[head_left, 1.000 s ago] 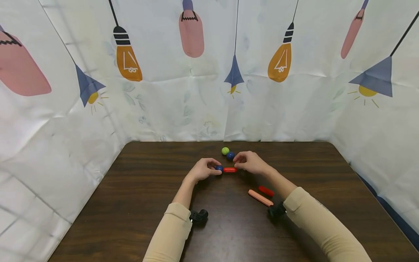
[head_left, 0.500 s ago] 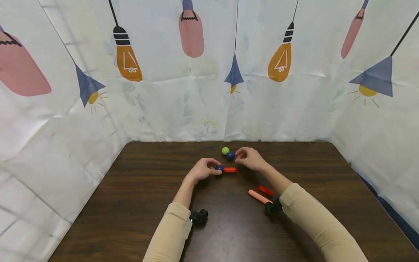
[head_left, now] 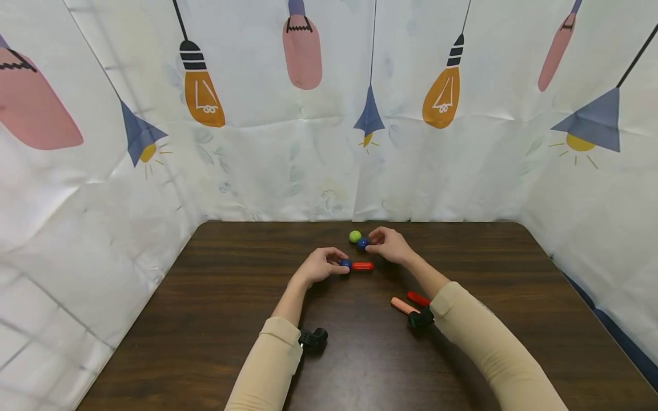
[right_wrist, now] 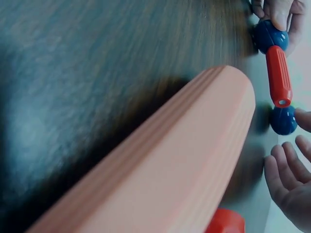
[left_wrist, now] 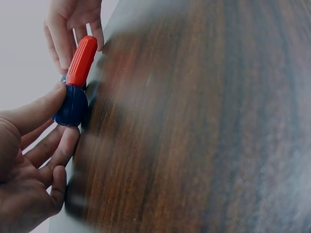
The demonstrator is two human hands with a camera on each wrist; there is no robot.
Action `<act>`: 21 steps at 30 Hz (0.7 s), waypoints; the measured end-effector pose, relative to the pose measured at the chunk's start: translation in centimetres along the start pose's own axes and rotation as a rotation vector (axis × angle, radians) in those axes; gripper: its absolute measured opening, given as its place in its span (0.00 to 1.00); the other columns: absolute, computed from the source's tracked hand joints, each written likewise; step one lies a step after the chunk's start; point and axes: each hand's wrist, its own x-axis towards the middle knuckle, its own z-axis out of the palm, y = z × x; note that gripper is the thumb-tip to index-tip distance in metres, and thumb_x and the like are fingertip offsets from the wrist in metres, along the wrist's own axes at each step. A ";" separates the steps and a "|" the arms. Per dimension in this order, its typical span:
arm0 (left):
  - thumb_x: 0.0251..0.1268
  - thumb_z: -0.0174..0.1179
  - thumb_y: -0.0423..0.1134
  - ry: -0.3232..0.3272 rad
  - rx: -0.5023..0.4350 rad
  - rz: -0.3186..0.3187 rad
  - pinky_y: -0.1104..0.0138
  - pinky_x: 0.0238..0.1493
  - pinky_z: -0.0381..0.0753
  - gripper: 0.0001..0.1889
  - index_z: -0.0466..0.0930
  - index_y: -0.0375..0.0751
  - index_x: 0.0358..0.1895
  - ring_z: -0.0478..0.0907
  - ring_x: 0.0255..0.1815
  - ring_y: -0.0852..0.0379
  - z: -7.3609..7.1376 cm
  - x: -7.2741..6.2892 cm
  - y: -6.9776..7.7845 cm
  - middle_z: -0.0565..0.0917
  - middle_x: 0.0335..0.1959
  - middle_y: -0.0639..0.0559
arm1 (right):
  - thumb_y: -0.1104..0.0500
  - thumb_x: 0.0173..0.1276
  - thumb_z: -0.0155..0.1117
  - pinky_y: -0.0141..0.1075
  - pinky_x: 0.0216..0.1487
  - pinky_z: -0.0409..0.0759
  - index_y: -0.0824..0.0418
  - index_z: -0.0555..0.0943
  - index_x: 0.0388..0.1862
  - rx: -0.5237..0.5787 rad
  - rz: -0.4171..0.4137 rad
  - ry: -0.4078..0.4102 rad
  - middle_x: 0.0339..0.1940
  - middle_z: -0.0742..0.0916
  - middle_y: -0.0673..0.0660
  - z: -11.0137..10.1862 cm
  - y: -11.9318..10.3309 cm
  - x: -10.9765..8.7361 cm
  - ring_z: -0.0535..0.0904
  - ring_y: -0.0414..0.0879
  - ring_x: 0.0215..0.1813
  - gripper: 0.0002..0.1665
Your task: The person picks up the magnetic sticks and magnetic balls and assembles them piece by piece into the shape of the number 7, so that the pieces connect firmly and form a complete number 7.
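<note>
My left hand (head_left: 320,265) pinches a dark blue ball (left_wrist: 72,108) between thumb and fingers. A short ribbed red rod (head_left: 362,266) sticks out of that ball to the right, its free end showing a small metallic tip in the right wrist view. My right hand (head_left: 389,245) reaches a second blue ball (head_left: 362,244) behind the rod, thumb right at its side and the other fingers spread apart from it. A yellow-green ball (head_left: 354,236) lies just left of and behind this second ball.
Under my right wrist lie a salmon-coloured ribbed rod (head_left: 404,305) and another red rod (head_left: 418,298), partly covered by the wrist camera (head_left: 420,318). The dark wooden table (head_left: 216,319) ends at a printed white curtain (head_left: 247,171) behind.
My right hand has drawn off the red rod's free end and moved back to the second blue ball. The left hand keeps its grip in place.
</note>
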 end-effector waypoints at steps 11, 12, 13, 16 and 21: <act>0.63 0.75 0.38 -0.010 -0.008 0.006 0.61 0.44 0.77 0.15 0.88 0.40 0.51 0.80 0.40 0.54 0.1 0.0 0.0 0.85 0.40 0.50 | 0.55 0.70 0.72 0.48 0.54 0.79 0.66 0.79 0.60 0.001 0.025 0.001 0.54 0.84 0.63 0.5 -0.3 0.6 0.79 0.57 0.56 0.24; 0.63 0.74 0.38 -0.010 -0.007 0.006 0.61 0.44 0.78 0.15 0.88 0.40 0.51 0.80 0.41 0.54 0.1 0.0 0.0 0.85 0.40 0.49 | 0.55 0.70 0.72 0.48 0.55 0.79 0.66 0.79 0.59 0.002 0.025 0.001 0.53 0.84 0.63 0.5 -0.3 0.7 0.80 0.57 0.56 0.24; 0.63 0.74 0.38 -0.011 -0.007 0.003 0.61 0.45 0.78 0.14 0.88 0.40 0.51 0.80 0.41 0.54 0.1 0.0 0.0 0.85 0.41 0.50 | 0.55 0.70 0.72 0.48 0.55 0.79 0.67 0.79 0.59 0.003 0.022 0.000 0.53 0.84 0.63 0.5 -0.3 0.8 0.80 0.57 0.56 0.24; 0.64 0.74 0.39 -0.012 -0.007 -0.001 0.60 0.46 0.78 0.15 0.88 0.41 0.51 0.80 0.42 0.54 0.1 0.1 0.0 0.85 0.42 0.49 | 0.55 0.70 0.73 0.49 0.56 0.79 0.66 0.79 0.59 -0.004 0.025 -0.003 0.53 0.84 0.63 0.6 -0.3 1.0 0.80 0.57 0.56 0.25; 0.64 0.74 0.39 -0.007 -0.012 -0.013 0.60 0.47 0.79 0.15 0.88 0.41 0.51 0.81 0.42 0.53 0.0 0.1 -0.1 0.85 0.42 0.49 | 0.54 0.69 0.74 0.49 0.56 0.78 0.66 0.79 0.58 -0.006 0.032 -0.002 0.53 0.85 0.63 0.9 -0.4 1.2 0.80 0.57 0.56 0.25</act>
